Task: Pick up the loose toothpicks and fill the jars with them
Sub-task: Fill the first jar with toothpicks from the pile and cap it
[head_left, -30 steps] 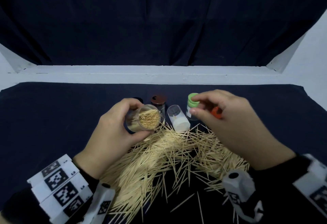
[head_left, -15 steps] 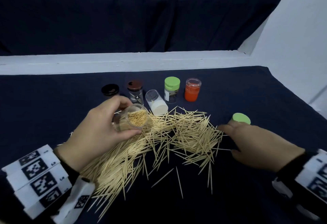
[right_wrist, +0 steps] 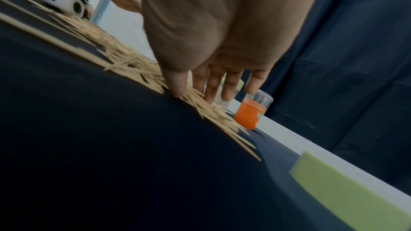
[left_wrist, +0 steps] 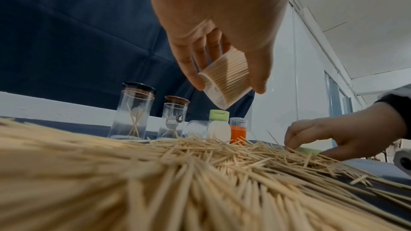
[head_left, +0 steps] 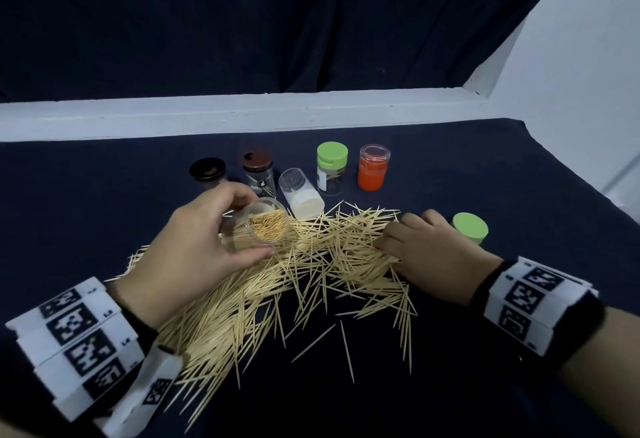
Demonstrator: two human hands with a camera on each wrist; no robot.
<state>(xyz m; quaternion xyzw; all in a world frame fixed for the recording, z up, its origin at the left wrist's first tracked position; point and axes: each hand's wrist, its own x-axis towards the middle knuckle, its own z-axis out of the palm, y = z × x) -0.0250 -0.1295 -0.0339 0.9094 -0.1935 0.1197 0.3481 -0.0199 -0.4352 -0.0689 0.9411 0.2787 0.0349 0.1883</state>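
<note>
My left hand (head_left: 194, 247) holds a clear jar (head_left: 258, 224) packed with toothpicks, tilted with its mouth toward me, above the pile; the same jar (left_wrist: 224, 80) shows between thumb and fingers in the left wrist view. A big heap of loose toothpicks (head_left: 304, 275) covers the dark cloth. My right hand (head_left: 429, 250) rests its spread fingertips (right_wrist: 209, 97) on the heap's right edge, thumb on the cloth, holding nothing. A green lid (head_left: 470, 228) lies just right of that hand.
Behind the heap stand a black-lidded jar (head_left: 207, 171), a brown-lidded jar (head_left: 258, 169), a green-capped jar (head_left: 331, 167) and an orange jar (head_left: 373, 167); a clear jar with a white cap (head_left: 300, 193) lies on its side. A white ledge (head_left: 242, 113) borders the table's far edge.
My right hand set the green lid down at the right, then moved left onto the toothpick heap. The left hand keeps holding the filled jar.
</note>
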